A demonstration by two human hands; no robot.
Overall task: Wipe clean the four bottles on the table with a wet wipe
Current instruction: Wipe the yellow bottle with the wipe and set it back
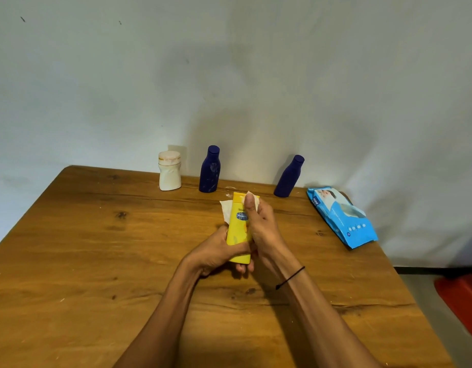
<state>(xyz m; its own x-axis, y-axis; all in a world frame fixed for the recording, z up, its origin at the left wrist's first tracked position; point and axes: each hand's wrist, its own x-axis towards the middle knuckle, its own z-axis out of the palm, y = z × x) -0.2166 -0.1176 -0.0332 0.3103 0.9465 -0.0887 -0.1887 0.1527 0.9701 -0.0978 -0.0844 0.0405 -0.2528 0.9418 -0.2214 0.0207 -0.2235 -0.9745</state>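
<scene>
Above wooden table (96,248), both hands grip yellow bottle (238,235), wipe (226,209) pressed against it.

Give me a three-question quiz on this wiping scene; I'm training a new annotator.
1. True or false: the yellow bottle stands on the table.
2. Which hand presses the wet wipe to the bottle? A. left hand B. right hand
3. How many bottles stand by the wall?

Key: 1. False, both hands hold it. 2. B. 3. Three: the white bottle and two blue bottles.
</scene>
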